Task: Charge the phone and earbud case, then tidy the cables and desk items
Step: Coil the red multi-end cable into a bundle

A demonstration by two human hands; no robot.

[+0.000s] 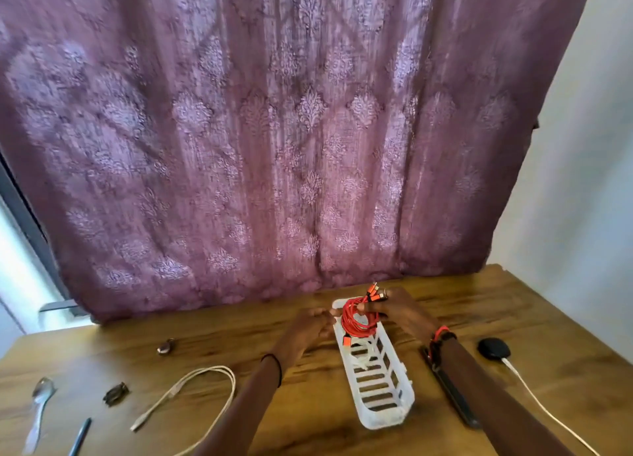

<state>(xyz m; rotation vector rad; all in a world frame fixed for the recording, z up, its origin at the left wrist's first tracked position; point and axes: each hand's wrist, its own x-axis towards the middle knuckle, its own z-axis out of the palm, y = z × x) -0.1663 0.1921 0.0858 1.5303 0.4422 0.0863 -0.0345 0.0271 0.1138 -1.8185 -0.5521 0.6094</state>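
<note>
**Red cable going into the basket, tidying half done**

Head view: just below the middle of the frame, the right hand grips a coiled red cable over the far end of the white basket. The coil is an oval standing roughly up the frame, and its plugs point up and right, towards the curtain. The left hand reaches to the basket's far left rim with its fingers stretched out; blur hides whether they touch.

The basket's long axis runs from bottom centre up and slightly left, and a coiled white cable already lies inside.

At right, the black earbud case has a white lead attached, so it is probably charging. The phone lies parallel to the basket, partly under the forearm; I cannot tell whether it is plugged in.

Still loose at lower left are a pale cable, a spoon and a pen.
</note>
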